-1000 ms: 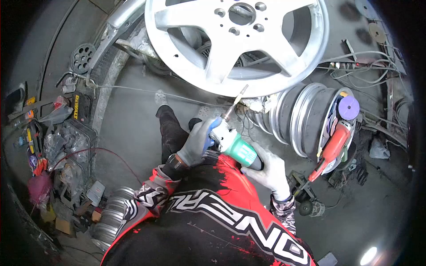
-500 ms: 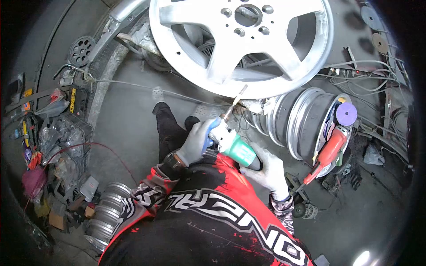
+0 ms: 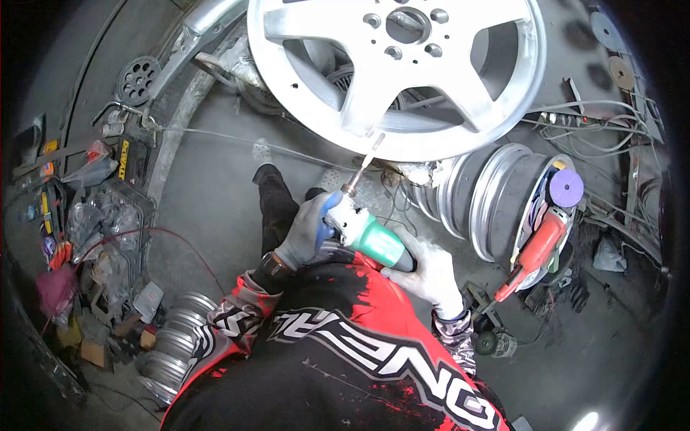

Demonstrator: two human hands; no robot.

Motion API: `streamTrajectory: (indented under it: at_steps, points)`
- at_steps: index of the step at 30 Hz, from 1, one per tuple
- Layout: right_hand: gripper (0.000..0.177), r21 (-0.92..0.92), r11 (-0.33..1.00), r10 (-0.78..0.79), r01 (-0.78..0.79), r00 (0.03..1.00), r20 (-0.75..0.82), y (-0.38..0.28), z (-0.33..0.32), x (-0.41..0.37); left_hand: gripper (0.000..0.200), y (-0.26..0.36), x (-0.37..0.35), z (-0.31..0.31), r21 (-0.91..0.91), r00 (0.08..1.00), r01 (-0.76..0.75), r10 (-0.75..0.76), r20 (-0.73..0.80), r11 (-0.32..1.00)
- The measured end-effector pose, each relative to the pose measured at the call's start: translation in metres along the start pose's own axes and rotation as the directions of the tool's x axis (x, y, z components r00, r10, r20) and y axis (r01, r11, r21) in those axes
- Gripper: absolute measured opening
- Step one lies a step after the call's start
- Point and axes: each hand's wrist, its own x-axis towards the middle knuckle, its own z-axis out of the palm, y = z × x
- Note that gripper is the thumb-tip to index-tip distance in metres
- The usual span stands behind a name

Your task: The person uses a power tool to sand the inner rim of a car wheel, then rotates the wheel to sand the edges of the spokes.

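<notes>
A green angle grinder (image 3: pixel 381 243) with a metal gear head is held between both hands in front of my torso. A long thin shaft (image 3: pixel 361 172) rises from its head, and its pale tip overlaps the lower rim of the alloy wheel. My left hand (image 3: pixel 305 230), in a grey-blue glove, is closed round the gear head. My right hand (image 3: pixel 428 273), in a white glove, grips the dark rear end of the body. Above the hands is the big silver five-spoke alloy wheel (image 3: pixel 424 147), its face towards me.
More wheel rims (image 3: pixel 496 194) lie at the right, with a red power tool (image 3: pixel 543 244) and a purple disc (image 3: pixel 566 188) at their end. Stacked rims (image 3: pixel 176 345) stand lower left. Boxes, bags and tools crowd the left side. A red hose (image 3: pixel 169 231) and grey cables cross the floor.
The grinder and both hands have shifted a little left, and the shaft's tip now lies further left along the wheel's lower rim. Both hands keep their hold.
</notes>
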Motion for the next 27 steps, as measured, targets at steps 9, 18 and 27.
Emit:
streamTrajectory:
  at_steps: [9, 18, 27]
  points:
    - [0.083, -0.088, 0.991, 0.093, -0.097, 0.995, -0.045, 0.014, -0.014, -0.028, 0.051, 0.008, 0.006, 0.042, 0.502, 0.888, -0.458, 0.401, 0.225, 0.734]
    - [0.088, -0.068, 0.997, 0.039, -0.036, 0.998, 0.042, 0.003, -0.002, -0.006, 0.038, -0.032, 0.005, 0.013, -0.131, 0.993, -0.034, 0.019, -0.114, 0.991]
    - [0.081, -0.100, 0.990, 0.090, -0.095, 0.995, -0.052, 0.011, -0.011, -0.028, 0.039, -0.017, 0.013, 0.041, 0.182, 0.978, -0.190, 0.170, 0.118, 0.965]
